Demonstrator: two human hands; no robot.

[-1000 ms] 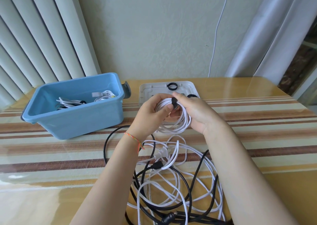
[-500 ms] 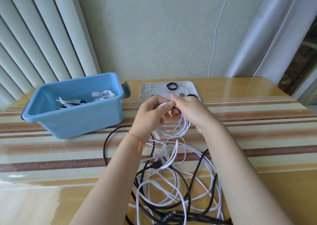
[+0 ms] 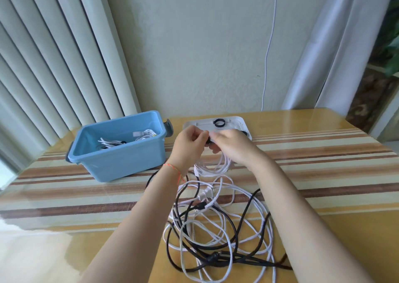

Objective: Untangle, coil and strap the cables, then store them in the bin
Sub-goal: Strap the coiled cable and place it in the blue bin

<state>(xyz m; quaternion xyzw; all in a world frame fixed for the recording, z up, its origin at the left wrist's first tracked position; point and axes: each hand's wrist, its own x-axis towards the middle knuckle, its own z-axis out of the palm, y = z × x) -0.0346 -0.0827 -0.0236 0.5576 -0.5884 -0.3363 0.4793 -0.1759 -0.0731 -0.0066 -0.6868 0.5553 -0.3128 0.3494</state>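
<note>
Both hands meet just right of the blue bin [image 3: 121, 153], above the near edge of the white lid [image 3: 241, 120]. The left hand [image 3: 187, 146] and the right hand [image 3: 233, 146] each pinch a small black strap [image 3: 209, 140] at the top of a coiled white cable [image 3: 212, 168], whose loops hang below the fingers toward the table. Compared with one second earlier, the hands sit closer together and the strap, then visible around the coil's top, is now largely covered by the fingertips; it is probably being closed, though motion blur hides the fastening. This coil thus appears nearly ready for the bin, which already holds strapped white cables [image 3: 121, 141]. Nearer the viewer than the bin, a tangle of black and white cables [image 3: 218, 235] remains unsorted, and a spare black strap ring [image 3: 219, 123] lies on the lid.
</note>
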